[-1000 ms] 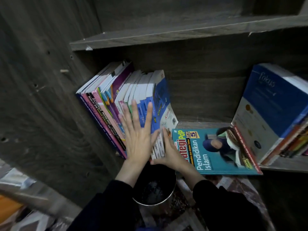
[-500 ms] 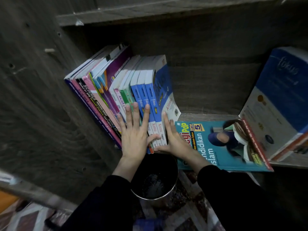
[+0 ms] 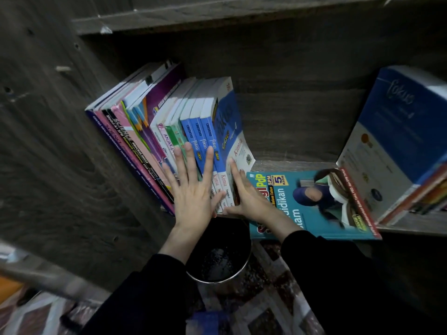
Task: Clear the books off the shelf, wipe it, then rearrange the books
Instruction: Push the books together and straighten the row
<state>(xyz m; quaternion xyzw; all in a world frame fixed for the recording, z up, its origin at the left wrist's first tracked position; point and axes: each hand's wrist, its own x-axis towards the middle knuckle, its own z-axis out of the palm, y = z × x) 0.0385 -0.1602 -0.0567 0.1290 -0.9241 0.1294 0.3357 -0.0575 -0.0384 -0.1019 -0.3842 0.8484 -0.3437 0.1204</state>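
A row of upright books (image 3: 169,131) leans against the left wall of a dark wooden shelf (image 3: 290,165). My left hand (image 3: 193,189) lies flat with spread fingers on the spines of the blue "fokus" books. My right hand (image 3: 249,197) presses flat against the cover of the outermost blue-and-white book (image 3: 232,131), thumb at the lower spines. A teal book (image 3: 321,204) lies flat on the shelf to the right, partly under my right wrist. At the far right, another stack fronted by a blue "fokus" book (image 3: 399,141) leans on the shelf.
A round dark metal bin (image 3: 217,259) stands on the floor just below the shelf edge, between my forearms. An upper shelf board (image 3: 217,18) runs overhead. A patterned floor covering (image 3: 266,310) lies below.
Both hands stay pressed on the left row of books. My left hand slid slightly down the spines. The view has shifted lower and closer to the shelf.
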